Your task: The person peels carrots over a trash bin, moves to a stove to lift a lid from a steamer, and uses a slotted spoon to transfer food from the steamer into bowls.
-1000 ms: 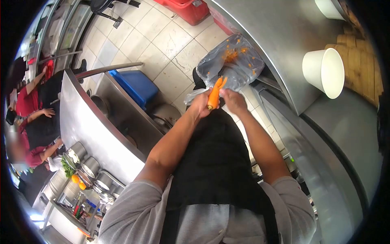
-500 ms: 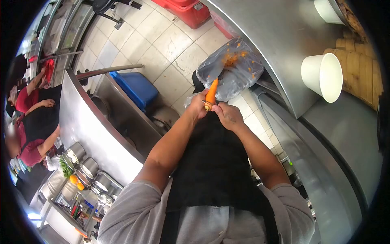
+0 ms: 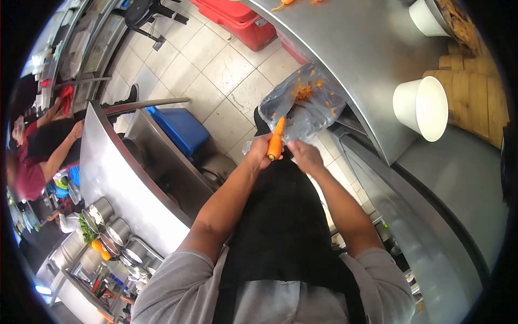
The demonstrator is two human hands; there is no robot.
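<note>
An orange carrot is held in my left hand, its narrow end pointing away from me towards a clear plastic bag. My right hand is just to the right of the carrot, apart from it, with its fingers closed; what they hold is too small and blurred to name. The plastic bag hangs beyond my hands beside the counter, with orange peelings inside.
A steel counter on the right bears white tubs and carrot pieces at its far edge. Left are a steel table, a blue bin and pans. Red containers stand ahead. Co-workers are at far left.
My right hand has moved away from the carrot, to the right and slightly nearer me. The carrot now stands more upright in view. Carrot pieces have come into view on the counter.
</note>
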